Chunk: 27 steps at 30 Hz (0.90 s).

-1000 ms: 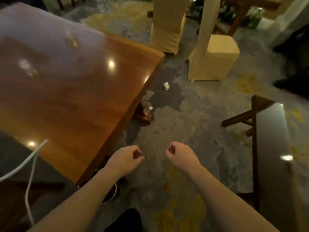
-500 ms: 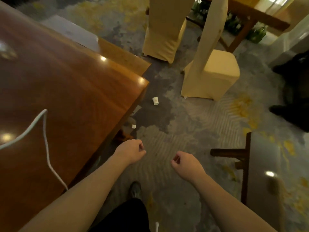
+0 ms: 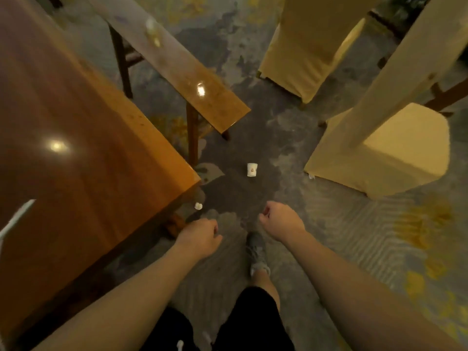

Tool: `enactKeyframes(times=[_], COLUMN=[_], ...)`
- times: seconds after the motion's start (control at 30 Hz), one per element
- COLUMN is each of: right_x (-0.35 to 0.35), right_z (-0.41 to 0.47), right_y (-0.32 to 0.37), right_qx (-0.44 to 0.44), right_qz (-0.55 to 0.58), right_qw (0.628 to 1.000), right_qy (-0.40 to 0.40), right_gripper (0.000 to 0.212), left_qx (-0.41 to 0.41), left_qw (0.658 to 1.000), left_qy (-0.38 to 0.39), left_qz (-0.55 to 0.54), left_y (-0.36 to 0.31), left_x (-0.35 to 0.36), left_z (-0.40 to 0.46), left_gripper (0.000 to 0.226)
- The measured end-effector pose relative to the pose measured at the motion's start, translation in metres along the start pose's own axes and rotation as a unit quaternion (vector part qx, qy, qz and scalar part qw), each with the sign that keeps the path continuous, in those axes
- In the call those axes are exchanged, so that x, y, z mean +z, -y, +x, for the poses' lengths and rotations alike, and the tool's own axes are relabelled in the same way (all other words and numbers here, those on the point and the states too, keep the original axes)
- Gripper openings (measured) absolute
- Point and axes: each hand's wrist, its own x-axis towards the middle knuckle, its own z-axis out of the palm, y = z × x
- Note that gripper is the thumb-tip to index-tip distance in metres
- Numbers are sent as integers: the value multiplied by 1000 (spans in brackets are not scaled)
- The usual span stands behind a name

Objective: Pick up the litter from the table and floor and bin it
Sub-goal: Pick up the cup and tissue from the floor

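Litter lies on the patterned carpet [image 3: 354, 236]: beyond the wooden table [image 3: 76, 148] corner at 10 o'clock, a small white cup [image 3: 252, 170] at 12 o'clock, a smaller crumpled scrap [image 3: 198, 205] at 11 o'clock. Left hand [image 3: 201, 236] and right hand [image 3: 282, 220] hang loosely curled, holding nothing visible, above 1 grey shoe [image 3: 257, 252].
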Motion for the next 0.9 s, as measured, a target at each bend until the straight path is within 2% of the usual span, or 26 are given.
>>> enactKeyframes(times=[0.13, 0.3, 0.6, 0.9], right_x=[-14, -5, 82, 169], right_z=[105, 212, 388, 501], right_y=[-28, -69, -128, -157], right_qx=[-68, -83, -86, -129], right_qz=[-25, -39, -91, -169], right_qw=[997, 994, 990, 976], right_qy=[29, 56, 64, 52], right_gripper=[27, 25, 31, 32], left_qx=[-79, -175, -255, -309], left_qw=[994, 974, 949, 938], left_qy=[-41, -100, -154, -136], left_qz=[-59, -105, -104, -79], left_y=[-30, -28, 75, 173], left_x=[6, 24, 104, 191], left_z=[72, 170, 336, 451], left_gripper=[24, 21, 23, 40])
